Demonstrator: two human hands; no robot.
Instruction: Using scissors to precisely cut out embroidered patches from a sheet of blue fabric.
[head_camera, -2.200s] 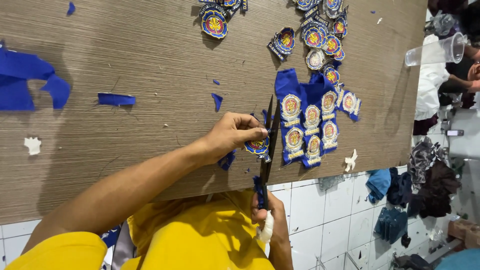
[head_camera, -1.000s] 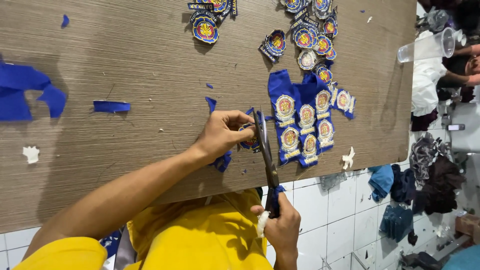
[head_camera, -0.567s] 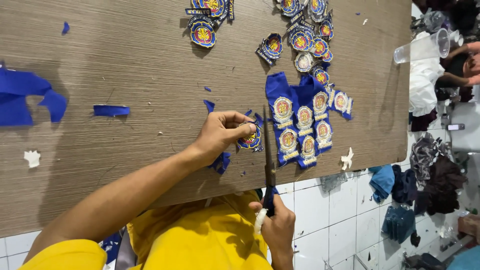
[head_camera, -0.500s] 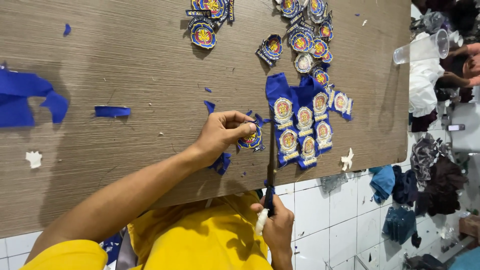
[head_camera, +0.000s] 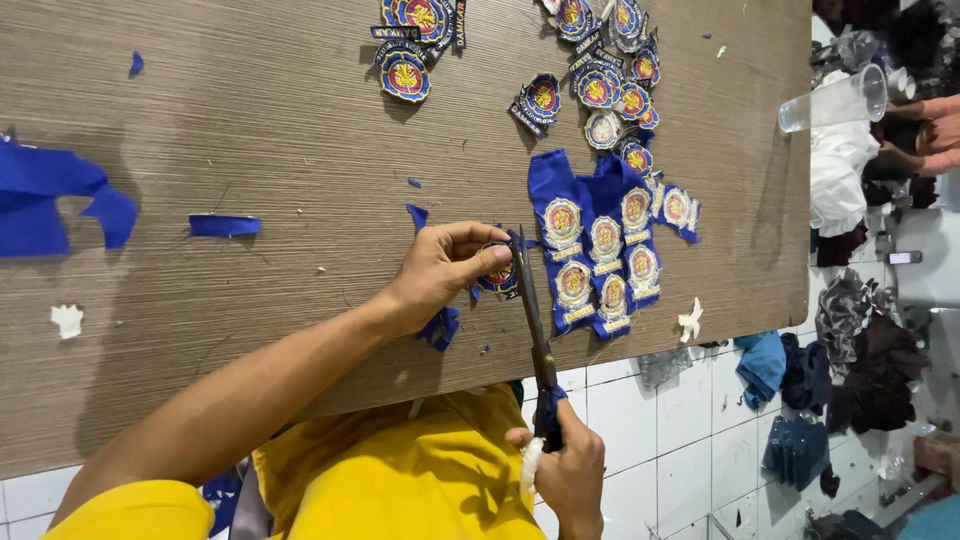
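Head view, one entry; all places told from the scissors (head_camera: 535, 330).

Change since the earlier frames: at the earliest frame I saw the blades leaning to the right of the left hand; a second ago they stood spread about the patch; now they run nearly closed in one dark line, the handle end down by my lap; the left hand has stayed on the patch throughout.

Item 1: scissors; long dark metal blades, blue handles; the right hand (head_camera: 565, 470) is wrapped shut round the handles at their lower end, fist tight, a white wrapping on one finger.

Item 2: round embroidered patch (head_camera: 498, 280), blue with a gold centre; just left of the blade tips, touching them; pinched between thumb and fingers of the left hand (head_camera: 440, 272), forearm stretched across the table (head_camera: 250, 120), wrist straight.

Item 3: blue cloth sheet (head_camera: 595, 250) bearing uncut round patches in rows; just right of the blades, flat.

Item 4: cut patches (head_camera: 600, 60), loose heap; well above the blades.

Item 5: blue fabric scraps (head_camera: 60, 200); far left, ragged-edged.

Item 6: table; brown, fine woven grain.

Item 7: clear plastic cup (head_camera: 835, 98); far upper right.
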